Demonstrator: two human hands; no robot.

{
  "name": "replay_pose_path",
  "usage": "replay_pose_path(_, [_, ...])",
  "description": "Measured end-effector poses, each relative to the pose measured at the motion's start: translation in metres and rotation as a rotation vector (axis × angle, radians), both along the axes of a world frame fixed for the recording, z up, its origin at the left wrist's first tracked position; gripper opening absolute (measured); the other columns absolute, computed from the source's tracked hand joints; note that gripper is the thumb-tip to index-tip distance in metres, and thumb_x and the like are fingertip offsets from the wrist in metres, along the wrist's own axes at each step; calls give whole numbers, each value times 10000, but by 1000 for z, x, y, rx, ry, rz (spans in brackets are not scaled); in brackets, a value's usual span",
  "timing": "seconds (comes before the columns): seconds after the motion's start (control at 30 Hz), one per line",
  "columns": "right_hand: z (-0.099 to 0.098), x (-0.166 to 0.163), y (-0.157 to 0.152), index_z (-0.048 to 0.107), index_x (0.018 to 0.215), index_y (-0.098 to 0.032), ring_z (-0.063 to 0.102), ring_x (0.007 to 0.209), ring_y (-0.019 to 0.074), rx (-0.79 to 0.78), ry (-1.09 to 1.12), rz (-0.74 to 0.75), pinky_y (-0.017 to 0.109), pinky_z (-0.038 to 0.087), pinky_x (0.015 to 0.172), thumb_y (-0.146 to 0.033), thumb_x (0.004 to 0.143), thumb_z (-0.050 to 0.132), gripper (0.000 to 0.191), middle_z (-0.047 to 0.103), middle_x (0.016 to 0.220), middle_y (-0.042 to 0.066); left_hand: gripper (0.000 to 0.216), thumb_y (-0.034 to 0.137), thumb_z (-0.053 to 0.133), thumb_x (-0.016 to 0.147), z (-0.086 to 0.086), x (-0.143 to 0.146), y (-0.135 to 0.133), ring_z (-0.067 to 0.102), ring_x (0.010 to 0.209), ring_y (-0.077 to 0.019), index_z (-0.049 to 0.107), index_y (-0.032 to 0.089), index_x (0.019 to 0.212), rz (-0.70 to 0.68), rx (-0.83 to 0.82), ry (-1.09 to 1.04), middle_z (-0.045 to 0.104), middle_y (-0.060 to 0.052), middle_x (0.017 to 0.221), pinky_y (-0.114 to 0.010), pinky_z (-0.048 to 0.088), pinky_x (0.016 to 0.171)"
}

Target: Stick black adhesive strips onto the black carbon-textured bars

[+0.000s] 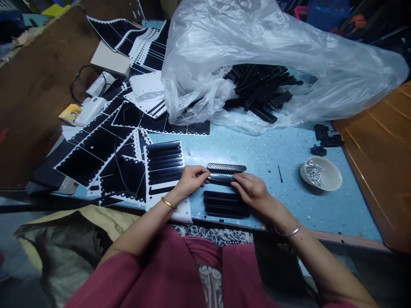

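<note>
My left hand (192, 179) pinches the left end of a glossy black strip (221, 179). The other end is between the fingers of my right hand (252, 189). Just beyond the strip lies a long black piece with a patterned, cross-hatched surface (226, 167). Nearer to me, several smooth black long pieces (224, 204) lie side by side on the blue speckled table (263, 147). Left of my left hand is a white backing sheet (170, 209) bearing rows of black rounded strips. Whether the held strip touches anything beneath it, I cannot tell.
A big clear plastic bag (224, 38) full of black plastic parts (260, 90) spreads across the back. More black sticker sheets (86, 149) pile up at left. To the right stand a white bowl (332, 175) of small shiny metal pieces and a thin dark rod (280, 174).
</note>
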State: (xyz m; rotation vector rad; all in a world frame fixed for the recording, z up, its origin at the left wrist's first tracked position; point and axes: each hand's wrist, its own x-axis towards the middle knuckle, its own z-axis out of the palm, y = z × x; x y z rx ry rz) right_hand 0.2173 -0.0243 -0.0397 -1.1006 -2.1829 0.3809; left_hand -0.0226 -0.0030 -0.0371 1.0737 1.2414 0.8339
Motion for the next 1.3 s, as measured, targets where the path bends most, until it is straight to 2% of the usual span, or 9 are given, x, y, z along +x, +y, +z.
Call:
replay_pose_path(0.27, [-1, 6, 1, 747, 1017, -212, 707, 842, 203, -189, 75, -50, 372, 595, 762, -305, 909, 602, 203, 754, 949, 90, 152, 262, 710, 724, 1, 3, 0, 654, 534, -118, 711, 110, 729, 54, 5, 22, 662, -26, 596, -161, 488, 455])
replay_pose_path(0.53, [2, 9, 6, 753, 1037, -227, 690, 837, 202, -297, 111, -9, 372, 586, 764, -328, 910, 599, 224, 743, 925, 87, 124, 235, 702, 724, 6, 4, 0, 653, 532, -113, 713, 112, 718, 50, 2, 49, 666, -27, 591, -163, 491, 471])
replay_pose_path(0.83, [-3, 12, 9, 765, 991, -233, 677, 767, 188, -327, 192, -8, 365, 568, 709, -322, 893, 615, 200, 738, 839, 73, 112, 224, 696, 730, 6, 4, 0, 641, 523, -100, 722, 115, 726, 37, 21, 55, 679, -26, 603, -169, 500, 499])
replay_pose_path(1.13, [-5, 5, 1, 760, 987, -251, 697, 801, 179, -302, 227, -130, 362, 579, 752, -275, 916, 541, 231, 760, 878, 52, 145, 267, 729, 716, 3, 3, 0, 646, 529, -113, 732, 123, 739, 42, 32, 51, 689, -28, 618, -187, 516, 511])
replay_pose_path(1.23, [0, 12, -2, 749, 994, -240, 709, 861, 186, -321, 292, -225, 368, 583, 800, -291, 929, 521, 242, 763, 939, 57, 156, 278, 731, 715, 2, 3, -1, 647, 531, -116, 732, 125, 741, 41, 36, 52, 690, -27, 622, -193, 520, 517])
replay_pose_path(1.3, [5, 20, -5, 734, 1018, -229, 714, 833, 180, -349, 364, -308, 357, 589, 784, -307, 935, 519, 244, 760, 968, 64, 158, 281, 734, 712, 2, 2, -1, 643, 527, -114, 731, 125, 741, 36, 34, 49, 686, -25, 615, -191, 516, 514])
